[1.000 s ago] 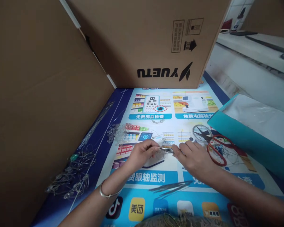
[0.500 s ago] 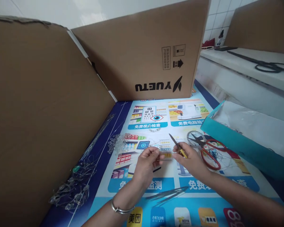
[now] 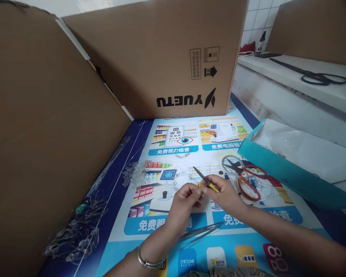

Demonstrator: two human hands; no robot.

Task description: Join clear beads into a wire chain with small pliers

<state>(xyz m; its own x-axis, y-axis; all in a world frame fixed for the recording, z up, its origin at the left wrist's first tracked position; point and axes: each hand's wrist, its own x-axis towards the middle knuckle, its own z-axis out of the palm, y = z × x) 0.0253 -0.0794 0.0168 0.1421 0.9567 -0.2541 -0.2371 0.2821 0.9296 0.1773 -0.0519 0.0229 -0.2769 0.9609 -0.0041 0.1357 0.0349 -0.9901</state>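
My right hand is closed round a small yellow-handled pair of pliers, whose dark tip points up and to the left. My left hand, with a metal bangle at the wrist, pinches a small item against the pliers; it is too small to name. Both hands are lifted a little above the printed blue poster that covers the table. A thin beaded wire lies on the poster just beyond the fingers.
Red-handled scissors lie right of my hands, beside a teal box lined with plastic. Clear beads and wire pieces lie at the left. Cardboard panels and a cardboard box wall in the left and back.
My hands have risen from the poster. The right hand picked up the yellow-handled pliers and brought them to the left hand's fingertips. The view tilted up.
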